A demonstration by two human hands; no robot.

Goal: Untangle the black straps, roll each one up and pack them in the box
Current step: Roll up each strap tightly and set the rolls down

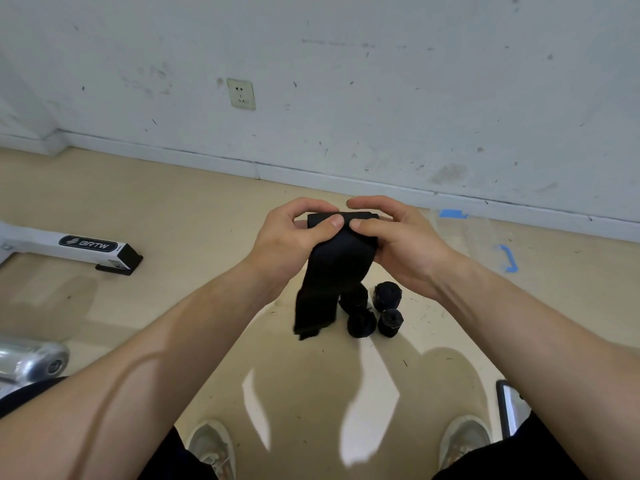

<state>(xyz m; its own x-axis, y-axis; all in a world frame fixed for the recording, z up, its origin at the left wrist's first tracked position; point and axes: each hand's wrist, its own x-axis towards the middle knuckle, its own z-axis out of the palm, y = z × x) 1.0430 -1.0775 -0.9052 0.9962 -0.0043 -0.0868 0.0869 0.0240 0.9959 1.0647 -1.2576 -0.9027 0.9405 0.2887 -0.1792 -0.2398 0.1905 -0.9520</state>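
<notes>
Strap: wide black fabric strap point(339, 261) at frame centre, rolled end uppermost, roll axis lying left to right, loose tail hanging toward lower left
Left hand: left hand point(294, 240) curled round the roll's left end, thumb pressing on top
Right hand: right hand point(398, 237) pinching the roll's right end, equally near
Done rolls: four small black rolled straps point(372, 310) on tan floor point(173, 220), just below the hands in frame
Hidden: roll's core behind fingers; box uncertain, perhaps the faint clear shape with blue clips point(464, 233) at right

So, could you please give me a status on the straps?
Left hand and right hand both pinching the black strap, top end rolled, tail hanging. Four rolled straps on the floor below. No box in view.
</notes>
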